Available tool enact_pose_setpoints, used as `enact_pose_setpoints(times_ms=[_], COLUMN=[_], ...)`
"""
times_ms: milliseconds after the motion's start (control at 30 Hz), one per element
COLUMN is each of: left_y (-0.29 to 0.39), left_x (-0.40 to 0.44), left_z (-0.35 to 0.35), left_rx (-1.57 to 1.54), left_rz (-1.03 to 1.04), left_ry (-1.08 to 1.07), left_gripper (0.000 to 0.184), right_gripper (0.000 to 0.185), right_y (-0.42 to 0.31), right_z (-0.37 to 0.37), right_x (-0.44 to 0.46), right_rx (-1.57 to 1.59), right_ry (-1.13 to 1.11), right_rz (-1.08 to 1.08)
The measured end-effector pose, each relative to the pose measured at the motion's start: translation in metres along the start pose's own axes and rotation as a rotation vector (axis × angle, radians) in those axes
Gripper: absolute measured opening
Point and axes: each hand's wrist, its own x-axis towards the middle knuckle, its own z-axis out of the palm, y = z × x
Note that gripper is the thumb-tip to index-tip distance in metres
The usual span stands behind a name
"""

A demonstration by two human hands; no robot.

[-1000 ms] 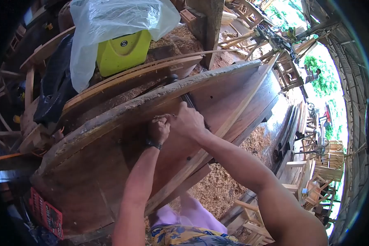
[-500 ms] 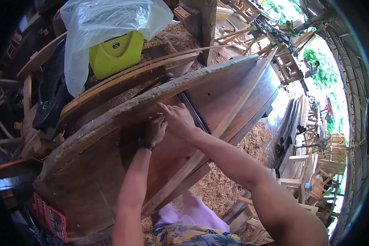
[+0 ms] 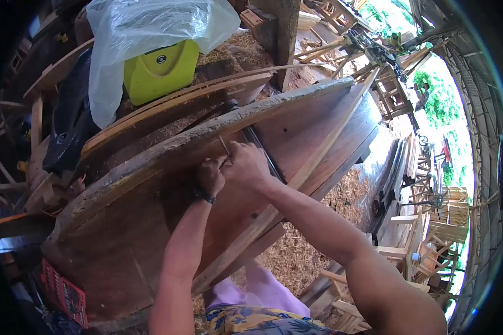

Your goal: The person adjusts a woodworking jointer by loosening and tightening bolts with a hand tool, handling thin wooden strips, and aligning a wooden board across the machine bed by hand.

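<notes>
Rod (image 3: pixel 224 146), thin and probably light and stiff, points to eleven o'clock from the right hand (image 3: pixel 250 164), which pinches its lower end, a sensible hold; the left hand (image 3: pixel 211 177), toward eight o'clock, is curled close, its grip hidden, so I cannot tell what it holds. Beyond the rod's tip, toward eleven, runs the rough rim (image 3: pixel 167 146) of a wooden board (image 3: pixel 112 245), likely heavy and rigid.

Our bare left hand (image 3: pixel 211 176) and bare right hand (image 3: pixel 250 164) meet.
Our fingers (image 3: pixel 239 149) curl inward, bare forearms (image 3: pixel 185 245) extended.
</notes>
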Motion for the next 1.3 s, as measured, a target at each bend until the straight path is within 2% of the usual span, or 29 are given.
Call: enact_pose_setpoints(times_ms=[67,167,200,267,367,400,467,500,533,600,667,700,800,867,900,1000,1067,1167,1267,1300], left_y=[0.007,0.011,0.010,0.007,0.021,0.026,0.018,0.015,0.011,0.005,0.005,0.005,0.007,0.007,0.010,0.024,0.017,0.009,0.006,0.008], left_x=[0.001,0.003,0.003,0.002,0.008,0.011,0.008,0.006,0.003,-0.001,0.001,0.002,0.002,0.000,0.002,0.007,0.007,0.005,0.002,0.001], left_z=[-0.003,-0.002,-0.001,-0.001,-0.023,-0.031,-0.021,-0.016,-0.012,-0.008,-0.005,-0.003,-0.003,-0.003,-0.006,-0.011,-0.014,-0.016,-0.010,-0.010], left_rx=[0.024,0.143,0.197,0.097,-0.043,-0.087,-0.124,-0.142,-0.089,0.014,-0.026,-0.046,-0.019,-0.099,-0.138,-0.254,-0.200,-0.095,-0.073,-0.081], left_rz=[-0.063,-0.128,-0.145,-0.112,-0.174,-0.212,-0.067,0.003,-0.025,-0.077,-0.021,0.006,-0.052,-0.186,-0.253,-0.088,-0.017,-0.016,-0.106,-0.144], left_ry=[-0.014,-0.044,-0.056,0.010,-0.136,-0.228,-0.049,0.044,0.028,-0.008,0.078,0.119,0.050,-0.006,-0.031,0.153,0.087,-0.028,-0.056,-0.051], left_gripper=[0.017,0.017,0.018,0.020,0.020,0.020,0.018,0.017,0.017,0.015,0.014,0.014,0.015,0.016,0.017,0.019,0.020,0.021,0.019,0.018], right_gripper=[0.037,0.028,0.026,0.025,0.031,0.030,0.030,0.031,0.031,0.033,0.034,0.035,0.037,0.038,0.039,0.042,0.043,0.033,0.031,0.032], right_y=[-0.004,0.019,0.022,0.030,0.040,0.037,0.026,0.022,0.019,0.020,0.025,0.023,0.014,0.014,0.017,0.030,0.039,0.033,0.024,0.021], right_z=[0.001,0.023,0.021,0.014,0.020,0.016,0.004,0.004,0.005,0.007,0.009,0.005,-0.010,-0.010,-0.007,0.009,0.014,-0.001,-0.008,-0.011], right_x=[-0.002,0.006,0.007,0.012,0.022,0.019,0.010,0.009,0.009,0.011,0.019,0.015,0.003,0.004,0.006,0.016,0.022,0.019,0.015,0.014], right_rx=[-0.011,-0.097,-0.092,-0.084,-0.141,-0.104,-0.030,-0.003,0.023,0.055,0.070,0.031,-0.020,0.030,0.051,0.117,0.157,0.244,0.216,0.215], right_ry=[0.016,0.148,0.131,0.098,0.338,0.366,0.416,0.374,0.329,0.199,0.031,0.056,0.131,0.187,0.206,0.218,0.164,0.259,0.407,0.305], right_rz=[-0.016,-0.272,-0.357,-0.530,-0.757,-0.711,-0.616,-0.425,-0.234,-0.032,-0.016,-0.097,-0.305,-0.401,-0.379,-0.325,-0.304,-0.393,-0.183,-0.094])
